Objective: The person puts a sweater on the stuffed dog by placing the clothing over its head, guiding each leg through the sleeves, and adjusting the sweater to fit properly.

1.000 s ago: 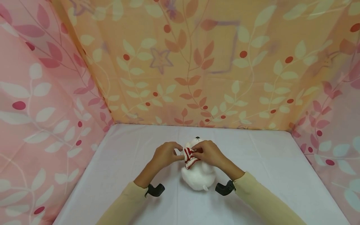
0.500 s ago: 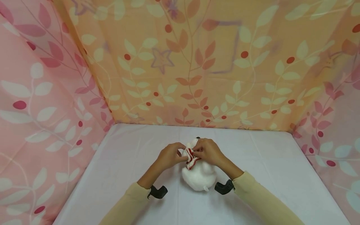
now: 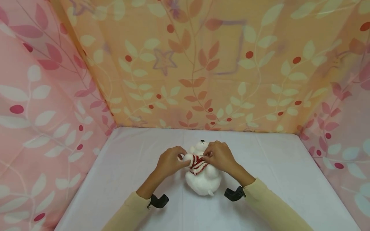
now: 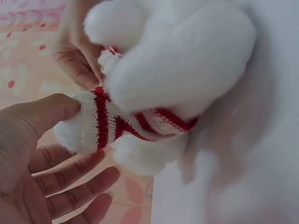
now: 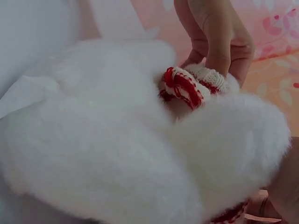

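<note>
A white plush bear (image 3: 202, 185) lies on the table, its dark nose pointing away from me. Round its upper body is a red-and-white striped knitted sweater (image 3: 198, 165). My left hand (image 3: 170, 162) pinches the sweater's sleeve round the bear's arm; in the left wrist view the thumb presses the ribbed cuff (image 4: 88, 119), and the white paw (image 4: 65, 135) pokes out of it. My right hand (image 3: 221, 157) pinches the sweater near the neck on the other side. In the right wrist view the plush body (image 5: 93, 135) hides most of the right hand (image 5: 287, 186).
A white cloth covers the table (image 3: 121, 170). Behind it hangs an orange leaf-patterned curtain (image 3: 185, 64), with pink curtains (image 3: 52, 112) at the sides. Black mounts (image 3: 159, 201) sit on both wrists, just above the table.
My left hand has drawn slightly left and my right hand slightly right. The sweater, bunched half a second ago, now spreads wider across the bear, and more of its head shows.
</note>
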Action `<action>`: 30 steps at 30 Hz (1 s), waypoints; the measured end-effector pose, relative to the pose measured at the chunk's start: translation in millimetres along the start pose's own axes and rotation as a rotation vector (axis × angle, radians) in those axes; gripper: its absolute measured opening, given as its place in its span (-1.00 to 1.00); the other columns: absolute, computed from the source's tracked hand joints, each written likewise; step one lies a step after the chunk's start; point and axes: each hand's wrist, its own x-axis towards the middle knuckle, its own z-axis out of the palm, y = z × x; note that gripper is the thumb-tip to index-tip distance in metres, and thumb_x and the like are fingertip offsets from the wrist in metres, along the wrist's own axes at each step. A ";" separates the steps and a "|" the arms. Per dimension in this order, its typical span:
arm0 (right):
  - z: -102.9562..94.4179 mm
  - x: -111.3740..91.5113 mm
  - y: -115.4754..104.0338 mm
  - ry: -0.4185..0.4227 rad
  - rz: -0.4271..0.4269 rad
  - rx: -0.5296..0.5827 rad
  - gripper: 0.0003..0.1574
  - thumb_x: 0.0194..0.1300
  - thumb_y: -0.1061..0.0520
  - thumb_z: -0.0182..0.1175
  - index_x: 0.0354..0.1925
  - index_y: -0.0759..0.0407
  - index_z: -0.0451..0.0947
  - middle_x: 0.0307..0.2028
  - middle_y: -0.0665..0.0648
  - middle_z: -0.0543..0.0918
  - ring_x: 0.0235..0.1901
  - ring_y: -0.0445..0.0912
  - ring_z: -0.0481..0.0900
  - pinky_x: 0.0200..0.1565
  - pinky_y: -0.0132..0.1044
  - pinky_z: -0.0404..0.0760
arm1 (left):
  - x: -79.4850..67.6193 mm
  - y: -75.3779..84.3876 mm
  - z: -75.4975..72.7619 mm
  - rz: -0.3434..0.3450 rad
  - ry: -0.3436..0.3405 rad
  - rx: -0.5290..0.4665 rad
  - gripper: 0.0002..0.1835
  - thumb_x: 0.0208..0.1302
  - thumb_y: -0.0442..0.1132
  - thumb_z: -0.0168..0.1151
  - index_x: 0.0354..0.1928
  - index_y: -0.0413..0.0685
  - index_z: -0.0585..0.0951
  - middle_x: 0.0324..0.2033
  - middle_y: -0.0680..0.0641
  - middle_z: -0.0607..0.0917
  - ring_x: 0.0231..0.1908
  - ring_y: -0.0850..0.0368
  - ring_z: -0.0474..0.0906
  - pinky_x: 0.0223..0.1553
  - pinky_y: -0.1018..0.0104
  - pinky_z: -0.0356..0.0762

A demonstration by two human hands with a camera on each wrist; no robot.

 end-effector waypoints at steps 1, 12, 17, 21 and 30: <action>-0.4 -0.6 0.5 0.007 0.005 -0.023 -0.89 0.03 0.07 0.58 -0.48 -0.07 0.80 -0.47 -0.12 0.65 -0.42 -0.16 0.47 -0.20 -0.03 0.47 | -1.5 1.3 0.0 0.009 0.007 -0.001 -0.80 0.10 -0.05 0.54 -0.29 0.13 0.71 -0.30 0.18 0.69 -0.29 0.14 0.63 -0.36 0.29 0.49; -2.3 -2.3 12.3 0.036 0.022 -0.189 -0.92 0.04 0.04 0.58 -0.43 -0.12 0.83 -0.47 -0.10 0.66 -0.38 -0.08 0.53 -0.09 0.06 0.50 | -9.5 10.9 -1.9 0.067 0.027 0.007 -0.79 0.11 -0.11 0.56 -0.25 0.07 0.74 -0.21 0.17 0.71 -0.25 0.13 0.63 -0.29 0.28 0.54; -3.9 -3.3 18.1 0.001 0.025 -0.088 -0.91 0.10 0.09 0.54 -0.35 -0.07 0.83 -0.54 -0.17 0.58 -0.41 -0.11 0.51 -0.14 0.01 0.51 | -8.2 11.8 -0.7 0.029 -0.001 0.008 -0.73 0.14 -0.01 0.53 -0.21 0.08 0.69 -0.25 0.13 0.71 -0.22 0.11 0.63 -0.27 0.22 0.56; -9.2 -6.9 19.0 -0.048 0.040 0.095 -0.85 0.20 0.14 0.47 -0.20 0.02 0.81 -0.48 -0.16 0.61 -0.33 -0.02 0.58 -0.21 -0.11 0.49 | -7.5 12.1 3.8 0.030 -0.031 -0.005 -0.68 0.19 0.03 0.49 -0.10 0.14 0.62 -0.23 0.14 0.69 -0.23 0.13 0.61 -0.29 0.22 0.53; -23.6 -32.2 11.4 0.160 0.096 0.282 -0.86 0.34 0.13 0.37 -0.15 0.09 0.78 -0.30 -0.09 0.75 -0.32 -0.20 0.61 -0.30 -0.15 0.55 | -10.9 3.7 14.1 0.150 -0.021 0.048 -0.77 0.20 -0.22 0.47 -0.10 0.16 0.73 -0.13 0.19 0.63 -0.21 0.27 0.59 -0.26 0.32 0.56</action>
